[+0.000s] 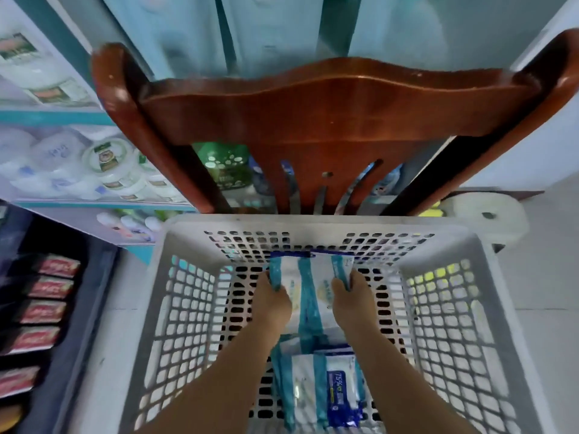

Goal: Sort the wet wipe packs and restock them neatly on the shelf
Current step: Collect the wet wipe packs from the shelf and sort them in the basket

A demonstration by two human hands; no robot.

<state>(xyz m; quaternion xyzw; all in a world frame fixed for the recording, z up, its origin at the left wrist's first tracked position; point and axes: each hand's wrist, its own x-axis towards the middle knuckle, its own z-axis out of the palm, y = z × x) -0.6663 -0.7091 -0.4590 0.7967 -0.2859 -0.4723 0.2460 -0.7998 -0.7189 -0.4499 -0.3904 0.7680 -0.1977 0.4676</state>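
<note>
At the basket's far wall: teal-striped wipe packs point(308, 277)
Left hand point(272, 296): grips the packs' left edge
Right hand point(352, 294): grips their right edge
Basket point(188, 227): white, perforated

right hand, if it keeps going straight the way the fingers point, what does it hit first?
Likely the far perforated wall of the white basket. The right hand grips the teal-and-white wipe packs and points toward it; depth is unclear.

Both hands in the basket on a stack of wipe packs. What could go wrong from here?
1. Left hand and right hand grip only the side edges of the stacked teal-and-white packs; middle packs could slide out on the lift.
2. The wooden chair back stands just beyond the white basket; a raised stack might catch it.
3. The blue 75% pack lies among teal ones, so mis-sorting is possible.
</note>
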